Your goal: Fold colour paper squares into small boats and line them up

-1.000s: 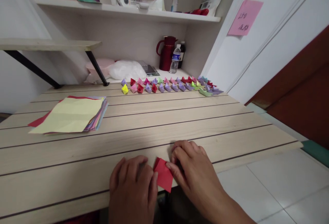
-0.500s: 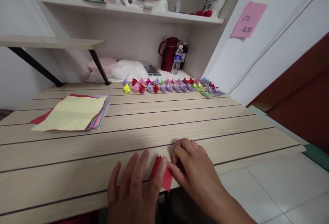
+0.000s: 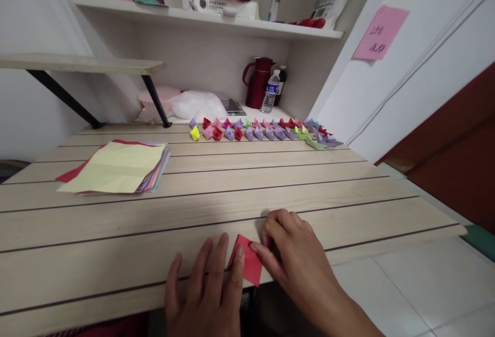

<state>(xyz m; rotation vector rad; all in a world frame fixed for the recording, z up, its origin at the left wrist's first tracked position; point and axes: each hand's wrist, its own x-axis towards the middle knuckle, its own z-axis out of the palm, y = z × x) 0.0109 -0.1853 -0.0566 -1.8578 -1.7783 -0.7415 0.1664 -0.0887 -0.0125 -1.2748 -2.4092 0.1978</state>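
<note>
I have a folded red paper (image 3: 247, 265) at the near edge of the surface (image 3: 232, 198), one corner hanging just over that edge. My left hand (image 3: 207, 296) lies flat with fingers spread, its fingertips pressing the paper's left side. My right hand (image 3: 288, 254) is curled narrow, fingertips pinching down on the paper's right edge; neither hand lifts it. To crease well, I judge I should keep the left fingers pinning the paper still, line up the edges first, then run the right fingertips firmly along the fold.

Beyond the paper, at the far side of the surface, stand two rows of small folded pieces (image 3: 263, 132); I count roughly thirty, mostly purple, pink and red, with one yellow and a few green. Left of the paper and farther back lies one stack of sheets (image 3: 116, 168), yellow on top. Behind the pieces stand one red jug (image 3: 258, 82) and two bottles (image 3: 271, 91).
</note>
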